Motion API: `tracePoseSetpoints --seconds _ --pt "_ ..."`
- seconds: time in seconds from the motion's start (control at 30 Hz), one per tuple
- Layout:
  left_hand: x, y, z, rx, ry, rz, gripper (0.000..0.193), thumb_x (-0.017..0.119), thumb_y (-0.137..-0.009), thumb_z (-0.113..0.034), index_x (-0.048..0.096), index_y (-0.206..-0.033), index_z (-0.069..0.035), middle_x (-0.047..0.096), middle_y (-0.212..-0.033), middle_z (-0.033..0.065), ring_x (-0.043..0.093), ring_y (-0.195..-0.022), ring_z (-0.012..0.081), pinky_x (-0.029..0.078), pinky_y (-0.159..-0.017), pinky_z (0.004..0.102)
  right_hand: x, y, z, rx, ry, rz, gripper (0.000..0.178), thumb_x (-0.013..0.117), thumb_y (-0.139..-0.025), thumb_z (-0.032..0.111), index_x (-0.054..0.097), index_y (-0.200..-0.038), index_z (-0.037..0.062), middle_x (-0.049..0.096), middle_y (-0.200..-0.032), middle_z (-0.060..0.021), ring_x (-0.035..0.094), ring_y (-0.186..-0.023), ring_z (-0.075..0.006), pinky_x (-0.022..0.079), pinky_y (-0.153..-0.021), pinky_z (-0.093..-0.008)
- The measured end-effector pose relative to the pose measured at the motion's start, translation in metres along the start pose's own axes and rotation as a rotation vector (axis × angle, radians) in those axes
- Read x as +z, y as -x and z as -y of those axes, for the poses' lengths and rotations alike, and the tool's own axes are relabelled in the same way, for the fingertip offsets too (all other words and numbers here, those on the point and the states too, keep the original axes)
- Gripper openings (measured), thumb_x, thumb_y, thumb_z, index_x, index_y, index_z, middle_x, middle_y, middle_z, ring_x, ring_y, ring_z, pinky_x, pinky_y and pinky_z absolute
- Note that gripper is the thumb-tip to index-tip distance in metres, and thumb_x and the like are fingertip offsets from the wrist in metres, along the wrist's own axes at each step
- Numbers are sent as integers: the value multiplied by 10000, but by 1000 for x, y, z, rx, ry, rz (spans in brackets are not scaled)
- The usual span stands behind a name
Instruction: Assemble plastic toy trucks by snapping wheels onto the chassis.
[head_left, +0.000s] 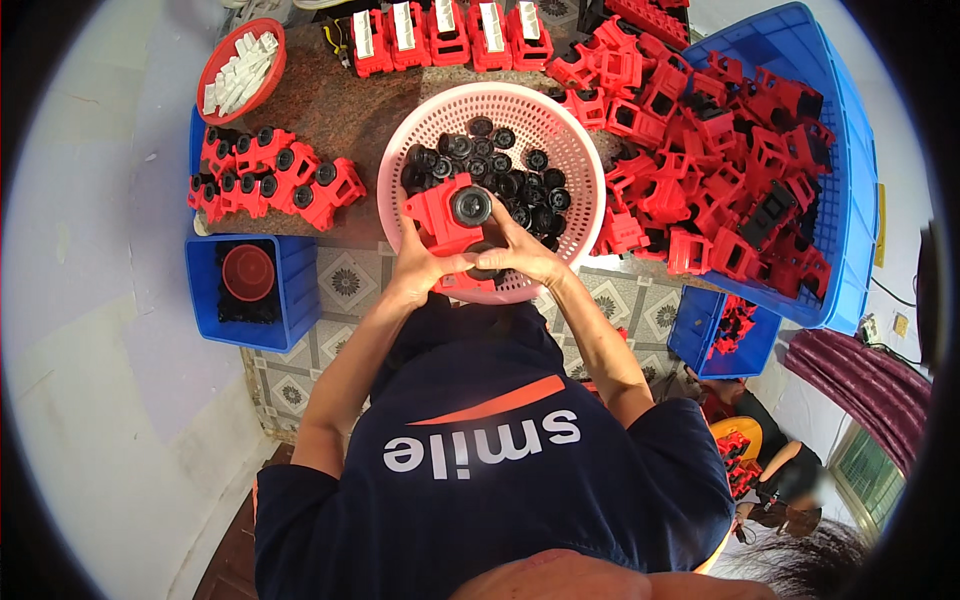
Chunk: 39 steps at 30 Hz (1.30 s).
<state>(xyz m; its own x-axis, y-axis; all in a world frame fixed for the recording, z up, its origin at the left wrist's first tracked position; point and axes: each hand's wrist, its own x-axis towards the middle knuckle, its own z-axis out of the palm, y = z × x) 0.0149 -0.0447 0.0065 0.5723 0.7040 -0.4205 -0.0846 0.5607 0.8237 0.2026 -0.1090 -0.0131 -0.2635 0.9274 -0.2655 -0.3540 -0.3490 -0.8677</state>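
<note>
A red plastic toy car body (436,218) is held over the near side of a pink perforated basket (393,160). Fingers of my left hand (418,266) are wrapped around its left side. From the right, my right hand (528,254) grips the same body, its thumb at a lower black wheel (487,264). Another black wheel (471,206) sits on the upper part of the car. Many loose black toy wheels (480,160) lie in the basket behind it. Parts of the fingers and the car's underside are hidden.
Wheeled red cars (265,185) stand at left, below a red bowl (207,80) of white pieces. Red bodies with white strips (447,40) line the back. Red bodies (690,150) spill from a large blue bin (850,130). Another person (785,465) is at lower right.
</note>
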Motion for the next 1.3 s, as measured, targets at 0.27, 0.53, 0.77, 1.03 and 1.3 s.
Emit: tracePoseSetpoints --seconds 0.27,0.53,0.77,1.03,1.3 --pt "15 13 -17 84 62 -21 1301 890 -578 -7 -13 -1507 -115 441 -1365 141 505 -1231 262 478 -1007 408 16 13 23 -16 -90 -26 1041 798 -758 200 126 -1548 104 320 -1508 -141 323 -1399 -262 308 -1137 -434" --pt "15 26 -41 98 -133 3 1442 905 -647 -169 -275 -1476 -149 333 -1437 221 480 -1264 308 474 -1009 417 19 14 30 15 36 -157 1083 808 -785 277 66 -1547 71 319 -1487 -250 343 -1392 -311 280 -1144 -429" --pt "19 27 -41 96 -142 -4 1389 874 -674 -119 -262 -1473 -97 340 -1420 195 479 -1252 288 461 -1020 422 25 18 27 -19 -30 -123 986 769 -815 303 154 -1539 41 400 -1447 -192 384 -1349 -269 318 -1109 -383" --pt "23 27 -40 255 -188 -48 1336 830 -686 -60 -230 -1494 -149 317 -1450 166 445 -1286 286 439 -1049 437 30 10 13 -141 3 -152 971 799 -791 296 227 -1491 -58 352 -1493 -216 359 -1382 -273 273 -1142 -374" --pt "-35 16 -49 -170 604 321 1065 507 -739 -805 220 -1531 -153 325 -1522 141 392 -1365 326 325 -1140 454 45 16 60 -865 1280 32 790 842 -659 297 507 -1352 121 419 -1457 -187 440 -1323 -331 312 -1079 -495"
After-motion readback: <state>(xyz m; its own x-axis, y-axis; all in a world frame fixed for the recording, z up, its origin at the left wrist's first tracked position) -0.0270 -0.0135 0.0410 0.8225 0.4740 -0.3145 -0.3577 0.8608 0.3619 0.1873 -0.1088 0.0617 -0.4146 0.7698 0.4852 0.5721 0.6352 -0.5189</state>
